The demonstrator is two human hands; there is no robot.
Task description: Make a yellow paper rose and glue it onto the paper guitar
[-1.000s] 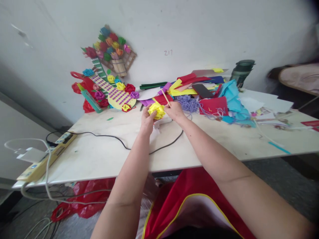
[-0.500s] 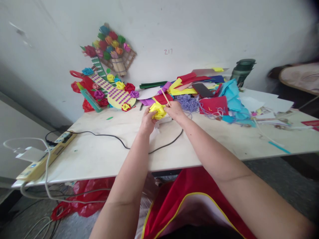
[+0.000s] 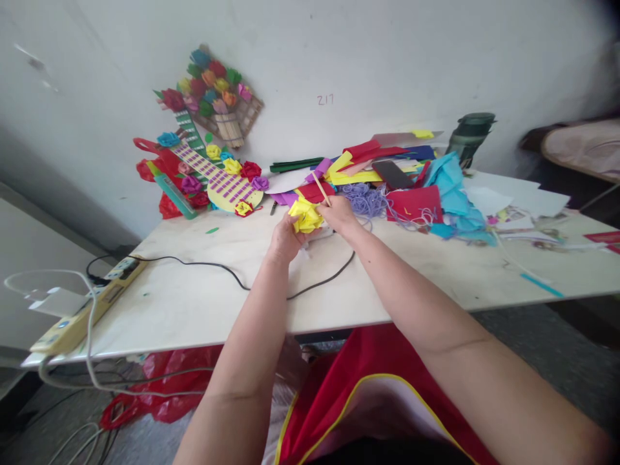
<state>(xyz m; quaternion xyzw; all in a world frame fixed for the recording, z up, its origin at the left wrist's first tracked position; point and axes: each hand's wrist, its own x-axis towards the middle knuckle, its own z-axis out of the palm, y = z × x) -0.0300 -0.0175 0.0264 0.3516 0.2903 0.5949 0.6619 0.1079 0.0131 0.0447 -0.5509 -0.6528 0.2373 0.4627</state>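
Over the middle of the table, my left hand (image 3: 287, 236) is closed around the lower left side of a yellow paper flower (image 3: 307, 216). My right hand (image 3: 338, 213) grips a thin wooden stick (image 3: 320, 186), which points up and to the left; its fingertips meet the flower's right side. Whether the stick's lower end touches the petals is hidden by the fingers. A whitish object (image 3: 317, 234) shows in part beneath the hands, too covered to name. Just right of my right hand lies a tangle of purple yarn (image 3: 363, 199).
Coloured paper strips (image 3: 358, 171), a dark phone (image 3: 392, 175) and blue crepe paper (image 3: 450, 194) lie behind and right. A green bottle (image 3: 469, 139) stands at the back. Decorated paper flowers and a glue bottle (image 3: 172, 190) are left. A black cable (image 3: 213, 263) runs from a power strip (image 3: 90, 307).
My left fingers have shifted slightly lower on the yellow flower, so more of its petals show. The right hand still holds the stick in nearly the same place.
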